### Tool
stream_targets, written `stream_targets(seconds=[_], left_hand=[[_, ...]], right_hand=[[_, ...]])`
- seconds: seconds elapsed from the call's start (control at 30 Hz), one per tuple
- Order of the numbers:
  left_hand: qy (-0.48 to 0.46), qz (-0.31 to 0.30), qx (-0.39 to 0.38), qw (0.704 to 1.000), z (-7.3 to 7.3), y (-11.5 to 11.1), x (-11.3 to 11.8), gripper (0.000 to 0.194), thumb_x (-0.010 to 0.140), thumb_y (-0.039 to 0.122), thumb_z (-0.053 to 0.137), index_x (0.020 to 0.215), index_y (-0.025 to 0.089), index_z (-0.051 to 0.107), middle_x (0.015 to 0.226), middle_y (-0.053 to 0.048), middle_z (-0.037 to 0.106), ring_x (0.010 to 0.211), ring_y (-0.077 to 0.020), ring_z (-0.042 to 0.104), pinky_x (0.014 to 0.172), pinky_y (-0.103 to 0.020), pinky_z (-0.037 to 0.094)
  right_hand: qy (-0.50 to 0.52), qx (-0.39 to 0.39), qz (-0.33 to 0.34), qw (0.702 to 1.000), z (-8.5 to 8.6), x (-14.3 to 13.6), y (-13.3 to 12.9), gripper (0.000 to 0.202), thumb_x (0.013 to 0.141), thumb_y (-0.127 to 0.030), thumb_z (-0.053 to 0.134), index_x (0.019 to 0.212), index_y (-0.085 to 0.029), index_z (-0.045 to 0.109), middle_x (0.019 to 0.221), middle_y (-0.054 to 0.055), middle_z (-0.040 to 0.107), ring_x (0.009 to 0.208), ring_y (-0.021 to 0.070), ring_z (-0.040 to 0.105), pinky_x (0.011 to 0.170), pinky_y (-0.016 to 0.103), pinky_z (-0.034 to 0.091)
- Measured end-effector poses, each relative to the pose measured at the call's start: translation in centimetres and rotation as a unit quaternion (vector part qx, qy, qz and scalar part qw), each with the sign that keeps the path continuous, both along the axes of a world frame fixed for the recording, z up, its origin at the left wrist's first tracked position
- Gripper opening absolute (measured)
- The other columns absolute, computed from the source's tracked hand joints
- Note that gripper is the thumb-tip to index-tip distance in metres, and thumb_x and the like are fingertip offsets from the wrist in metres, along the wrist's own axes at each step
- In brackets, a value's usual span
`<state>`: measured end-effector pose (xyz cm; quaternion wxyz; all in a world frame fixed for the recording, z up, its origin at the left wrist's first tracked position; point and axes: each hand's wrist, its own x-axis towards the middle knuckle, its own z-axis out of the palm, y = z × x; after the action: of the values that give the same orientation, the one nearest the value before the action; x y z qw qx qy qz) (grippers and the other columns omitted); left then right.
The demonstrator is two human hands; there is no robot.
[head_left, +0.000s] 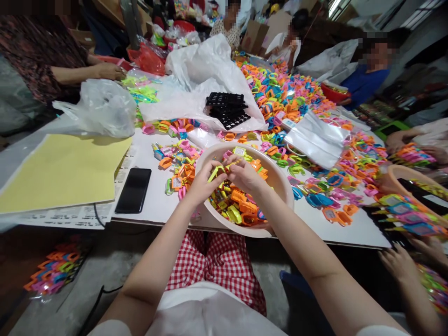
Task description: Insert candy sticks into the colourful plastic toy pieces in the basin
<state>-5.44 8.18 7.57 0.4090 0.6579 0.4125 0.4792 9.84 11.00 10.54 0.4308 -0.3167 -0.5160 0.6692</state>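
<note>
A pale pink basin stands at the table's front edge, filled with orange, yellow and blue plastic toy watches and small red-and-yellow pieces. Above it, my left hand is closed round a yellow-green toy watch. My right hand is beside it with thumb and fingers pinched together near the watch's right end. What lies in that pinch is too small and partly hidden to name.
A black phone and a yellow sheet lie at left. Black plastic racks rest on white plastic sheeting. Heaped toy watches spread behind and right, with a white face mask on them. Several other people work around the table.
</note>
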Motion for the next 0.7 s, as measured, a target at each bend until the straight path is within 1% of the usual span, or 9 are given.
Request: stream_targets(seconds=[0.13, 0.23, 0.3, 0.47, 0.6, 0.7], left_hand=[[0.014, 0.030, 0.006, 0.999, -0.2, -0.3, 0.2, 0.030, 0.083, 0.042, 0.053, 0.104, 0.021, 0.049, 0.110, -0.004, 0.058, 0.104, -0.0190, 0.054, 0.092, -0.031, 0.042], [0.013, 0.047, 0.000, 0.999, 0.0, -0.7, 0.5, 0.030, 0.082, 0.044, 0.052, 0.101, 0.021, 0.051, 0.107, -0.005, 0.060, 0.102, -0.0206, 0.056, 0.091, -0.034, 0.043], [0.008, 0.062, 0.001, 0.998, 0.3, -0.9, 0.8, 0.026, 0.082, 0.042, 0.053, 0.097, 0.020, 0.053, 0.106, -0.005, 0.060, 0.103, -0.0217, 0.056, 0.091, -0.035, 0.043], [0.005, 0.098, 0.017, 0.995, 0.7, -1.3, 0.9, 0.018, 0.080, 0.035, 0.052, 0.090, 0.020, 0.053, 0.098, -0.005, 0.061, 0.100, -0.0220, 0.057, 0.088, -0.036, 0.045], [0.006, 0.096, 0.045, 0.994, 0.3, -1.4, 0.8, 0.015, 0.081, 0.033, 0.050, 0.090, 0.021, 0.052, 0.096, -0.004, 0.061, 0.098, -0.0201, 0.057, 0.086, -0.034, 0.046], [0.009, 0.099, 0.034, 0.994, 0.1, -1.3, 0.9, 0.016, 0.081, 0.032, 0.051, 0.093, 0.021, 0.052, 0.096, -0.003, 0.061, 0.096, -0.0192, 0.058, 0.085, -0.033, 0.046]], right_hand=[[-0.068, 0.057, -0.022, 0.996, 0.3, 0.5, -0.2, 0.031, 0.059, -0.040, 0.077, 0.074, -0.023, 0.055, 0.082, -0.002, 0.054, 0.071, 0.0117, 0.051, 0.062, 0.025, 0.045], [-0.120, 0.111, -0.046, 0.986, 0.1, 0.9, -0.2, 0.029, 0.062, -0.040, 0.075, 0.072, -0.022, 0.054, 0.087, 0.001, 0.055, 0.083, 0.0151, 0.053, 0.070, 0.027, 0.046], [-0.139, 0.127, -0.054, 0.981, -0.1, 1.2, -0.2, 0.028, 0.063, -0.039, 0.074, 0.072, -0.022, 0.053, 0.088, 0.001, 0.054, 0.087, 0.0161, 0.053, 0.072, 0.028, 0.046], [-0.171, 0.112, -0.069, 0.976, -0.7, 1.1, -0.2, 0.029, 0.061, -0.037, 0.074, 0.073, -0.023, 0.052, 0.091, 0.002, 0.052, 0.085, 0.0164, 0.052, 0.069, 0.028, 0.046], [-0.170, 0.118, -0.078, 0.975, -1.0, 0.8, -0.3, 0.028, 0.062, -0.035, 0.073, 0.074, -0.023, 0.052, 0.090, 0.002, 0.051, 0.082, 0.0147, 0.052, 0.068, 0.026, 0.046], [-0.188, 0.112, -0.077, 0.973, -1.1, 0.7, -0.3, 0.028, 0.063, -0.038, 0.071, 0.078, -0.023, 0.052, 0.090, 0.002, 0.053, 0.076, 0.0140, 0.052, 0.065, 0.027, 0.047]])
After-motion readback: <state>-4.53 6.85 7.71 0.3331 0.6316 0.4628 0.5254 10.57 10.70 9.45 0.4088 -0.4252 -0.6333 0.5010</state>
